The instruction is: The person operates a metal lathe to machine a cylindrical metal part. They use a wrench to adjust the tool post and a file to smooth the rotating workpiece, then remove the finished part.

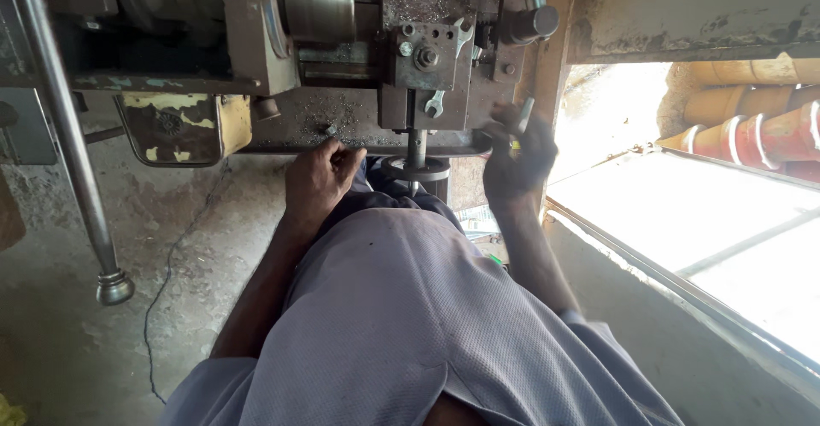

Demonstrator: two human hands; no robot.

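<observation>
While bent over the old metalworking machine (427, 50), seen from the head camera: left hand (320, 178) resting at the lower lip of the machine bed, knuckles up, fingers (346, 157) curled under. Impossible to tell whether anything sits inside them. Loose metal chips (329, 123) just above, at 12 o'clock from that hand.

Right hand (518, 157) raised at 3 o'clock from the round handwheel (416, 168), fingers wrapped, as far as the motion blur allows, around a grey handle (524, 112) sticking up at the machine's right edge. Two spanners (462, 35) lying against the block above, at 11 o'clock from that hand. Black knobbed lever (534, 23) higher still, at 12 o'clock, untouched.

Long steel bar (115, 288) hanging well apart at 9 o'clock, over the concrete floor (68, 341). Bright window (726, 238) at 3 o'clock, orange pipes (752, 127) beyond.

Judged as an adjusting step at the machine, one hand bracing, the other working the handle. Any further move there calling for a firm, steady grip on the handle, with the braced hand kept clear of the handwheel and chips.
</observation>
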